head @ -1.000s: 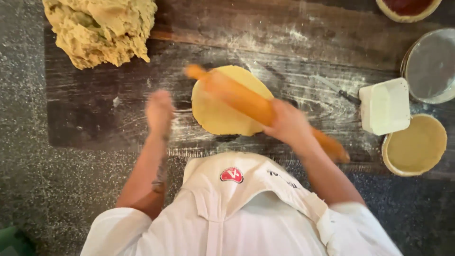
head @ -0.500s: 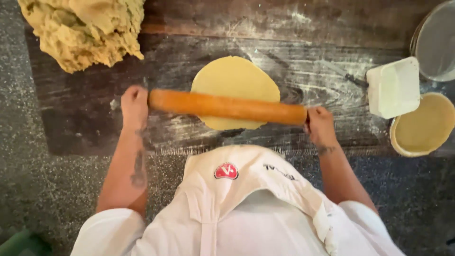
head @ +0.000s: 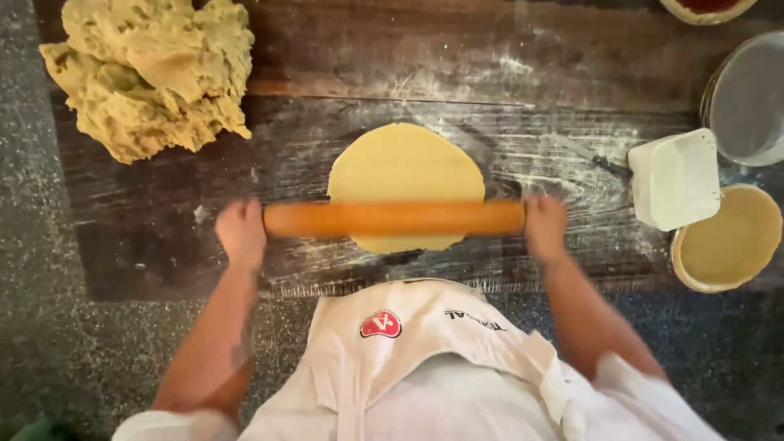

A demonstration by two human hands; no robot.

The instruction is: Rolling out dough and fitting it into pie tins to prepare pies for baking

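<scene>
Seen from above, a person in a white apron (head: 425,359) stands at a dark, flour-dusted wooden board (head: 327,73) that rests on a speckled grey counter (head: 33,310). Both bare hands grip a long wooden rolling pin (head: 394,219), which lies level across the board from left to right. The left hand (head: 242,232) is closed around the pin's left end, and the right hand (head: 545,225) is closed around its right end; both hands are blurred, so individual fingers cannot be made out, though each wraps the handle fully and hides it. The pin sits between the two hands, on top of the near part of a flat round sheet of pale yellow dough (head: 406,170), most of which shows beyond the pin, with a thin edge peeking out on the near side. At the far left corner of the board sits a large rough heap of dough (head: 151,69), well apart from the hands. To the right of the right hand stands a white square container (head: 674,178), and just beside it, nearer the person, a round tin lined with dough (head: 729,238). Beyond them lies a round metal lid (head: 750,102).
</scene>
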